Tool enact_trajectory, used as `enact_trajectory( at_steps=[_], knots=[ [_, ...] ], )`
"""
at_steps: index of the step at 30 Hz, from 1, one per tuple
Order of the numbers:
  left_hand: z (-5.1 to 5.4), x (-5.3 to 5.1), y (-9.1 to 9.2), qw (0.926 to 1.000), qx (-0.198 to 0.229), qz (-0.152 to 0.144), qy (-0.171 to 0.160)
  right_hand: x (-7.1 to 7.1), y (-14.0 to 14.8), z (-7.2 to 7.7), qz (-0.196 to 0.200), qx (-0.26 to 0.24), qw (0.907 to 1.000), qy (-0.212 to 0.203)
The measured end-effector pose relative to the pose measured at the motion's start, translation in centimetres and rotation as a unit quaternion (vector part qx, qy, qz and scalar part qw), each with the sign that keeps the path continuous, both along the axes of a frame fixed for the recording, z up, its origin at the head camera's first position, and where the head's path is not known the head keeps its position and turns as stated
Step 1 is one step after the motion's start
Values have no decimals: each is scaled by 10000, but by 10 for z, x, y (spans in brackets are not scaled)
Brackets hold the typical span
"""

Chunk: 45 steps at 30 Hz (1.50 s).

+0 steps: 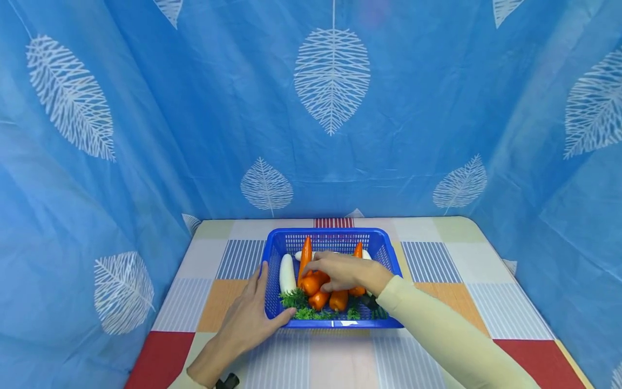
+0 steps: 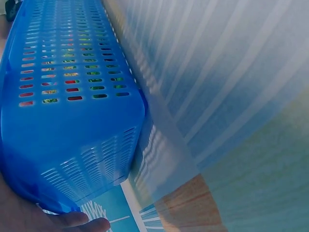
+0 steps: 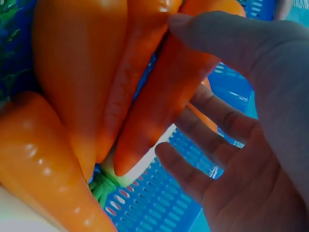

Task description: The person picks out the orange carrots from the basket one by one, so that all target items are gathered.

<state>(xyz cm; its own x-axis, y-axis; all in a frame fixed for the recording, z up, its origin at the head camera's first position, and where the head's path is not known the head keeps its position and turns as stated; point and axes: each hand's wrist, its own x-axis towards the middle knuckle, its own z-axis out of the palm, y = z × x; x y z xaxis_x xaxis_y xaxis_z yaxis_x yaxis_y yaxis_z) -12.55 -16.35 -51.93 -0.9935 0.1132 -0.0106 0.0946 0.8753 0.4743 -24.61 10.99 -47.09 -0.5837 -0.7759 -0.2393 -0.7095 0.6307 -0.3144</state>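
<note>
Blue leaf-print curtains (image 1: 418, 81) hang behind and beside a checked table (image 1: 340, 356).

The rectangular blue basket (image 1: 335, 231), with many small slots in its walls, stands upright, and the left hand (image 1: 250, 313) rests at its near left corner. Inside it, one smooth, glossy orange carrot (image 3: 157, 99) lies slantwise between the thumb and the fingers of the right hand (image 1: 342, 270), its narrow end free, just beside other orange pieces.
</note>
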Motion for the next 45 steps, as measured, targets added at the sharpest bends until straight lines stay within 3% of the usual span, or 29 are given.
enact_trajectory(
  at_steps=[9,18,25,31,37,45],
  knots=[
    [-2,1,4,9999,-65,67,-117,0,-2,-9,41,-119,9999,113],
    [1,0,14,9993,-66,198,-313,1,11,2,42,-538,9961,701],
    [5,-5,15,9993,-120,226,-288,-3,28,26,-507,-786,9929,734],
    [7,-9,13,9994,-166,200,-236,-9,51,45,-973,-1300,9812,1040],
    [7,-9,13,9996,-139,177,-191,-12,80,45,-1390,-1567,9680,1382],
    [8,-9,14,9993,-213,222,-222,-15,119,42,-2081,-1735,9563,1097]
  ],
)
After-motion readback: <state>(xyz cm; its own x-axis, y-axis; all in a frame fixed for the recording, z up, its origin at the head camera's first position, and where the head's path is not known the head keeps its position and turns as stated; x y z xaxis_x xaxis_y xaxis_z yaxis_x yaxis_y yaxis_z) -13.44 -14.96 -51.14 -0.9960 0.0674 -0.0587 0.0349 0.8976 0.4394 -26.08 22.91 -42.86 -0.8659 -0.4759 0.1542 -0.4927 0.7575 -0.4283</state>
